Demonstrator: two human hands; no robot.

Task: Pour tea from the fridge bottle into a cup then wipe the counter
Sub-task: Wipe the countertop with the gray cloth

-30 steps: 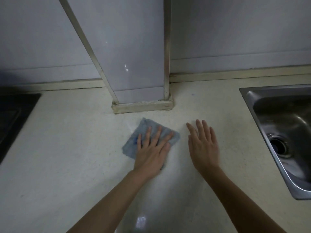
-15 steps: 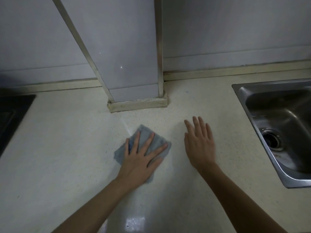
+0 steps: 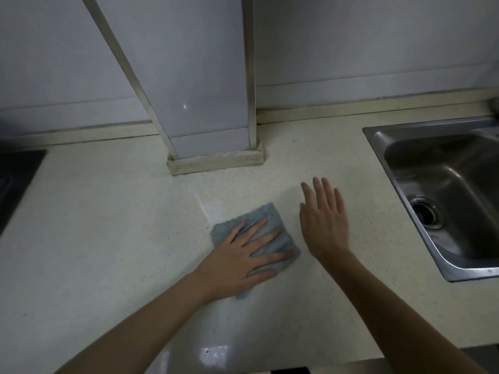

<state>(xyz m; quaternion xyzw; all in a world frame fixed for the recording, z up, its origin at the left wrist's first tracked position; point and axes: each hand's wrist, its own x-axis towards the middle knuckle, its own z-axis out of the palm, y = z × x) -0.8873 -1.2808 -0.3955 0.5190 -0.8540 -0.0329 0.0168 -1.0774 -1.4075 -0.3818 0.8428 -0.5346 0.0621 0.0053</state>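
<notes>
The left hand (image 3: 237,261), fingers spread flat on the cloth (image 3: 272,236), has dragged it nearer along the bench (image 3: 108,238), so wiping continues; the right hand (image 3: 324,225) rests open.

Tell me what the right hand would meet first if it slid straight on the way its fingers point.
The right hand points toward the back wall. The counter ahead looks bare, so it would likely first reach the raised strip at the wall's foot, left of the sink.

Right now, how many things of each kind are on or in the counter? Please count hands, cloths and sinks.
Hands: 2 (left hand, flat on the cloth; right hand, flat on the counter)
Cloths: 1 (grey-blue cloth)
Sinks: 1 (steel sink)
Total: 4
</notes>
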